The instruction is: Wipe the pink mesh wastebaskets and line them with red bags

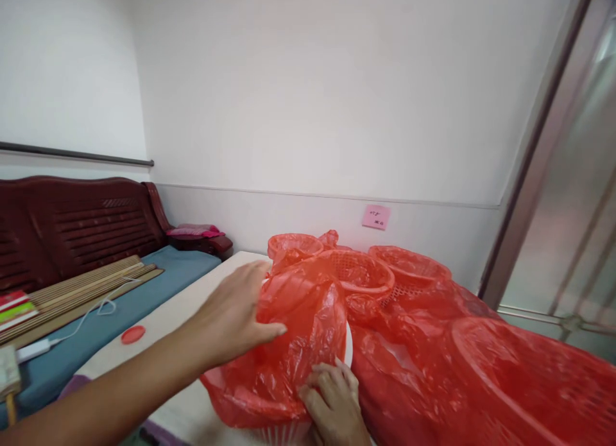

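A thin red plastic bag (pixel 293 324) is spread over a white slatted basket (pixel 283 432) in front of me. Part of the basket's white rim (pixel 349 346) shows on the right side. My left hand (pixel 240 314) lies at the bag's left edge, thumb apart and fingers stretched away from me; its fingertips are slightly blurred. At the near right of the rim, the fingers of my right hand (pixel 333 398) curl over the bag and press it against the basket. The inside of the basket is hidden under the red film.
More bag-lined baskets (pixel 360 273) stand behind and to the right. A round red lid (pixel 133 334) lies on the pale tabletop (pixel 187 305). Left are a wooden bench (pixel 91 221), a bamboo mat (pixel 91 285) and a white cable (pixel 91 311). A pink note (pixel 376 217) sticks to the wall.
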### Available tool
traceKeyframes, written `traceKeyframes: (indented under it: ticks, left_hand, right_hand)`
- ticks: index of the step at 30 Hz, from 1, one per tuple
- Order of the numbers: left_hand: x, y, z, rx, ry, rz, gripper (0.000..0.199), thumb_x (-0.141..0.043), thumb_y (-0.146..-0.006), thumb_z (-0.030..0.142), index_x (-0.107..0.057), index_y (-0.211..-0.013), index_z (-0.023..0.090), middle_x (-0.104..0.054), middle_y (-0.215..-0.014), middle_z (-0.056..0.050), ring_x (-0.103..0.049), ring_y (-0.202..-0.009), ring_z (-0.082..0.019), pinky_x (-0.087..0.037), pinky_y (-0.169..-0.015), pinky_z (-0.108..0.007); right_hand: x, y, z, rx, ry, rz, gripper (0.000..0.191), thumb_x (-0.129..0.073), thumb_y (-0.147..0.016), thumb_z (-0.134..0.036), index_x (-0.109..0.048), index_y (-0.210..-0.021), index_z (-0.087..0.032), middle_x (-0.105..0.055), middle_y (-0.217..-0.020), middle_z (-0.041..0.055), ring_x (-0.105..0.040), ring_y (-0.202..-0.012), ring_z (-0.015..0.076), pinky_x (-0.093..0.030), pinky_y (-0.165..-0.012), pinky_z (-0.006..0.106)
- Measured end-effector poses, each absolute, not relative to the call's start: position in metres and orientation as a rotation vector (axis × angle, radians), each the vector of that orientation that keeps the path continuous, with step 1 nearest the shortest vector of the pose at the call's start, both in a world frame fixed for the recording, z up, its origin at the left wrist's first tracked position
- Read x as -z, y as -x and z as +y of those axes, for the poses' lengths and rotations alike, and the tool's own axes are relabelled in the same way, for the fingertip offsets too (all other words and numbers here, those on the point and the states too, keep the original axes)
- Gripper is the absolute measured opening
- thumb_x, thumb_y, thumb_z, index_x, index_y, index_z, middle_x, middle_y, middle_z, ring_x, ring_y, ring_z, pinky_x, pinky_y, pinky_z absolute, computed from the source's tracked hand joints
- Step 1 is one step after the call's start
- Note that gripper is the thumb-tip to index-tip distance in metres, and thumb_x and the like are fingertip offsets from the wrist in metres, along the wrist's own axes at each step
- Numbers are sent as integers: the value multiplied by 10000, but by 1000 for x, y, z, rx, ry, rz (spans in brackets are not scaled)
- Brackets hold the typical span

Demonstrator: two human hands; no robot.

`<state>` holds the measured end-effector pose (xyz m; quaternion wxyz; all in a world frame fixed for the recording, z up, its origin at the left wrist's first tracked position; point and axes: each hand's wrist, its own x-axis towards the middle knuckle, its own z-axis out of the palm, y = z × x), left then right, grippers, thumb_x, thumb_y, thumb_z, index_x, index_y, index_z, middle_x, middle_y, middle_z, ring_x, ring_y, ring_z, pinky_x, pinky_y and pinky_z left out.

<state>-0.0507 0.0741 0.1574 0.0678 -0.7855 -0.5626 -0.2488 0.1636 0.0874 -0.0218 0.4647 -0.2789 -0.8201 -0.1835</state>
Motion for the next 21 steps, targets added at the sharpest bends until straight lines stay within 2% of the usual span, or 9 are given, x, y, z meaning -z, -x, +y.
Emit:
traceKeyframes:
  ticks: [2,3,5,6,9,12,15,18,21]
  left_hand:
    - [-149,28,97,593,2377,-1715,845,-699,-671,500,-374,-1363,140,-461,-1390,-175,-426,-1271,-320,-341,-1053,-417]
    - [-142,24,110,576,2364,-1747,691,-661,-719,460,-447,-1297,148,-548,-1283,-163,-496,-1188,-320,-384,-993,-424]
    - [-123,30,136,575,2303,-1855,299,-461,-866,352,-570,-1083,178,-656,-1020,-121,-609,-954,-289,-447,-833,-426]
    - [-113,38,147,588,2259,-1919,264,-387,-899,328,-587,-991,183,-662,-965,-112,-620,-887,-276,-452,-777,-418]
    - [-88,71,167,651,2120,-2080,249,-344,-922,272,-571,-892,172,-637,-908,-83,-601,-851,-225,-437,-743,-381]
    - [-71,97,169,739,2040,-2179,288,-342,-928,348,-565,-872,175,-598,-898,-67,-586,-847,-210,-418,-746,-357]
    - [-63,112,163,842,2035,-2249,392,-334,-901,488,-592,-869,195,-577,-875,-66,-591,-783,-214,-395,-694,-325]
    - [-61,123,155,969,2106,-2256,386,-369,-874,518,-590,-803,210,-569,-797,-32,-579,-751,-206,-370,-666,-296]
    - [-57,132,143,1152,2148,-2256,364,-358,-882,488,-531,-715,215,-544,-679,7,-541,-692,-189,-351,-630,-277]
  right_hand:
    - [25,-159,86,435,682,-1890,295,-352,-947,-230,-587,-769,-248,-614,-693,-29,-580,-822,166,-229,-993,404]
    - [27,-160,85,435,680,-1858,311,-341,-950,-234,-586,-760,-248,-603,-679,-27,-578,-809,166,-239,-988,414]
    - [31,-170,86,463,683,-1913,243,-391,-926,-235,-604,-811,-261,-622,-726,-24,-584,-831,175,-256,-978,419]
    - [33,-178,86,492,684,-1983,189,-435,-897,-223,-615,-864,-271,-642,-779,-23,-591,-861,181,-266,-970,414]
    - [36,-203,87,596,703,-2127,264,-501,-798,-148,-622,-992,-280,-672,-910,-11,-606,-944,208,-319,-934,408]
    - [39,-216,87,672,719,-2095,369,-495,-739,-87,-621,-1040,-261,-675,-962,27,-617,-987,231,-396,-888,414]
    - [43,-214,87,658,729,-2034,360,-517,-750,-92,-621,-1044,-270,-684,-974,35,-637,-984,230,-451,-859,399]
    - [44,-215,84,463,724,-2036,227,-547,-813,-232,-624,-1012,-306,-703,-935,13,-655,-967,235,-475,-860,398]
    - [38,-221,75,97,720,-1994,174,-556,-838,-315,-628,-997,-318,-712,-900,-10,-659,-969,221,-493,-861,352]
